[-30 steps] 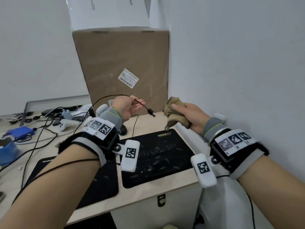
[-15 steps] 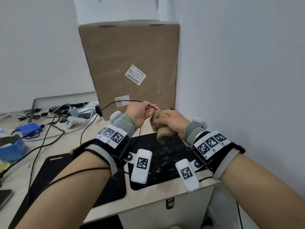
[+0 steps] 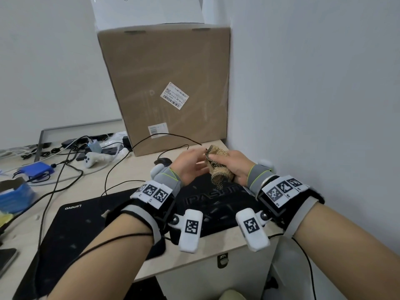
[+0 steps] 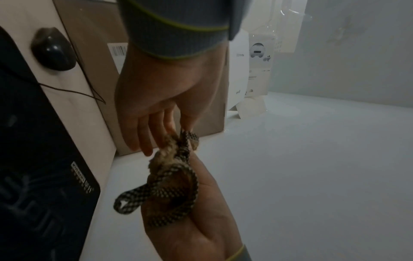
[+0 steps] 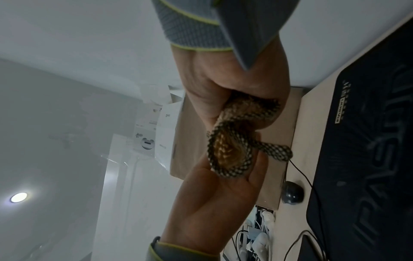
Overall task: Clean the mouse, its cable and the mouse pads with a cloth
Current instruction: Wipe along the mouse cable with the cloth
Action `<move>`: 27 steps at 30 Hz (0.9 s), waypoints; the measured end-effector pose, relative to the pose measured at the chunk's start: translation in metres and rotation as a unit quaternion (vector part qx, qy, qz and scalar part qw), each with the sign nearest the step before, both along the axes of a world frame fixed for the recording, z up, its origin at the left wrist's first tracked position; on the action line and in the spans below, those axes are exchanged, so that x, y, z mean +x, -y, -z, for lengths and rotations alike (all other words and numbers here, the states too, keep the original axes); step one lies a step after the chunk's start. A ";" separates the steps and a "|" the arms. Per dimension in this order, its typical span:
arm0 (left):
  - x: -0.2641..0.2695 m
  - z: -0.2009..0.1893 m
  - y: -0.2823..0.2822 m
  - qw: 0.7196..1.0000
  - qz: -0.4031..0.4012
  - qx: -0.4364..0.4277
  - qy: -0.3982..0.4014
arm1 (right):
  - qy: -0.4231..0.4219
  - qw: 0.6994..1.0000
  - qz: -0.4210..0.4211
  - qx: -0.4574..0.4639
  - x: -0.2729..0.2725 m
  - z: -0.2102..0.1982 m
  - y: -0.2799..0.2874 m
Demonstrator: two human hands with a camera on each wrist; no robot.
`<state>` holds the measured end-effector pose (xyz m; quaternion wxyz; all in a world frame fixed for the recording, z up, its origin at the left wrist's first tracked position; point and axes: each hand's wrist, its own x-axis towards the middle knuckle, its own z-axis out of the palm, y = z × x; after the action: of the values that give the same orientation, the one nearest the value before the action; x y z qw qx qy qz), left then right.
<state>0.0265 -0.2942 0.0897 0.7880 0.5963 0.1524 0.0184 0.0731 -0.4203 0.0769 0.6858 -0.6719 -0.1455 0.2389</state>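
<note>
My right hand grips a bunched beige cloth with a checkered edge above the right mouse pad. The thin black cable arcs over from the left and runs into the cloth; its plug end is hidden there. My left hand lies beside the cloth, fingers straight and touching it. The right wrist view has the right hand clenched on the cloth over the left hand's open palm. The dark mouse sits on the desk behind the left wrist. A black Lenovo pad lies to the left.
A tall cardboard box stands right behind the hands, with a white box on top. The wall runs close along the right. Cables, a white controller and a blue box crowd the left of the desk.
The hands have come together. The cable plug, bare beyond the left fingers a second ago, is now inside the cloth. The left fingers have straightened from their pinch on the cable.
</note>
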 end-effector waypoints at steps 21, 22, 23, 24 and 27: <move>-0.012 0.007 -0.012 0.994 -0.097 0.030 -0.041 | 0.380 0.904 0.126 -0.150 -0.033 -0.004 0.007; -0.012 0.005 -0.010 0.994 -0.092 0.039 -0.040 | 0.418 0.890 0.101 -0.150 -0.037 -0.003 0.002; -0.013 0.003 -0.009 0.994 -0.089 0.052 -0.044 | 0.449 0.877 0.075 -0.153 -0.040 -0.002 -0.002; -0.013 0.000 -0.009 0.993 -0.084 0.063 -0.051 | 0.477 0.864 0.050 -0.157 -0.043 0.001 -0.005; -0.016 -0.005 -0.018 0.993 -0.054 0.049 -0.091 | 0.506 0.837 -0.007 -0.208 -0.042 0.010 -0.009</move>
<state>0.0108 -0.2763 0.0944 0.7385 0.6243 0.2541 0.0143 0.0309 -0.4109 0.0671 0.3588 -0.8248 -0.4240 -0.1054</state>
